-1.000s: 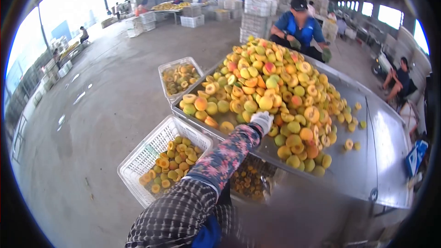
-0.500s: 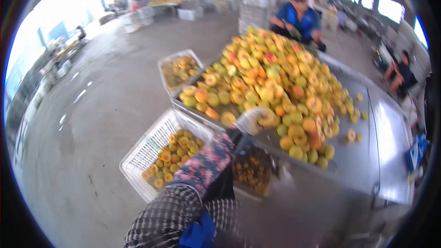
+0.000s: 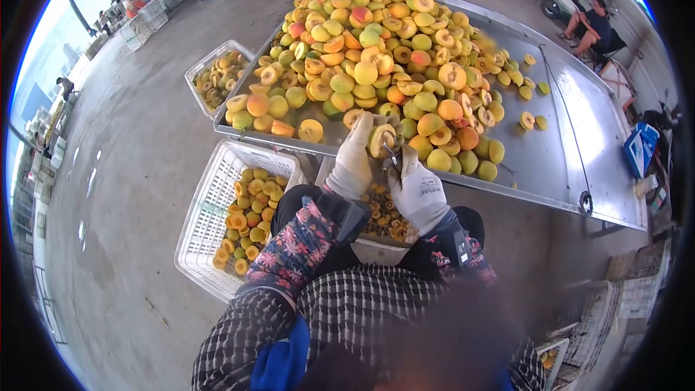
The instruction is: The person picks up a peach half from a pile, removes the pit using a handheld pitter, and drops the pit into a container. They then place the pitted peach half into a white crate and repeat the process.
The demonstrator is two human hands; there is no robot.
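Steel table (image 3: 579,152) | left hand (image 3: 355,163) grips peach half (image 3: 381,139), cut-face toward camera

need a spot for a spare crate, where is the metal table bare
Bare steel lies on the right part of the metal table, between the peach pile and the far right edge, bar a few stray halves. The left and middle are heaped.

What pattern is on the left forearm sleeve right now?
A dark floral print, pink and red flowers, on the left forearm sleeve, above a checked garment; clearest in the head view.
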